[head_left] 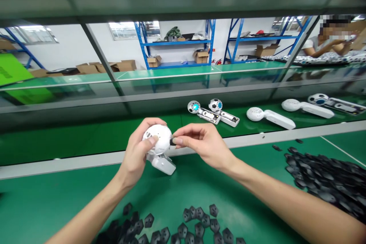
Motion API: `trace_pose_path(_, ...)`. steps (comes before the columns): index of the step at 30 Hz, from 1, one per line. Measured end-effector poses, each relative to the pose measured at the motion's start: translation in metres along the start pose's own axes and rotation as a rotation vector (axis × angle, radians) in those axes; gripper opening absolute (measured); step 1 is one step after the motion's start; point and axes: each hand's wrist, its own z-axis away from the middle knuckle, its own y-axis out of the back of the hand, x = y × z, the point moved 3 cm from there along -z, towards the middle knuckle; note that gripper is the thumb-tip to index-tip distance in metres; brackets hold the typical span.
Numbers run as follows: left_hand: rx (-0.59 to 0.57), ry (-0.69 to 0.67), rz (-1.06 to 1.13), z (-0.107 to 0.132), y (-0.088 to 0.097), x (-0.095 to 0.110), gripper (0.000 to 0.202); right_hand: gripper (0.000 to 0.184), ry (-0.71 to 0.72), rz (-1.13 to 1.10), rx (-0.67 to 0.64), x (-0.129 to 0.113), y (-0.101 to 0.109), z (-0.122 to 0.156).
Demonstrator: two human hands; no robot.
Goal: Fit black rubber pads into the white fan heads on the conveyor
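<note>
My left hand (137,156) is closed round a white hand-held fan (160,141) with a round ball-shaped head, held above the green bench. Its short handle points down and to the right. My right hand (200,143) pinches a small black piece (172,142) against the right side of the fan's head. Several black pentagon-shaped pieces (197,225) lie scattered on the mat below my hands.
A big heap of black pieces (323,181) lies at the right. On the green belt (85,137) behind lie several fans: two football-patterned ones (213,112) and white ones (270,117). Another person (328,44) sits at the far right. Blue racks with cartons stand behind.
</note>
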Motion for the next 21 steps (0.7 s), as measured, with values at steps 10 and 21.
trace_pose_path(10, 0.072, -0.004, -0.343, -0.001, -0.014, 0.027, 0.049, 0.028, 0.028, -0.064, 0.039, 0.012, -0.006, 0.002)
trace_pose_path(21, 0.024, -0.038, -0.402, 0.007, -0.019, 0.033, 0.046, 0.029, -0.016, -0.004, 0.067, 0.008, -0.011, 0.016)
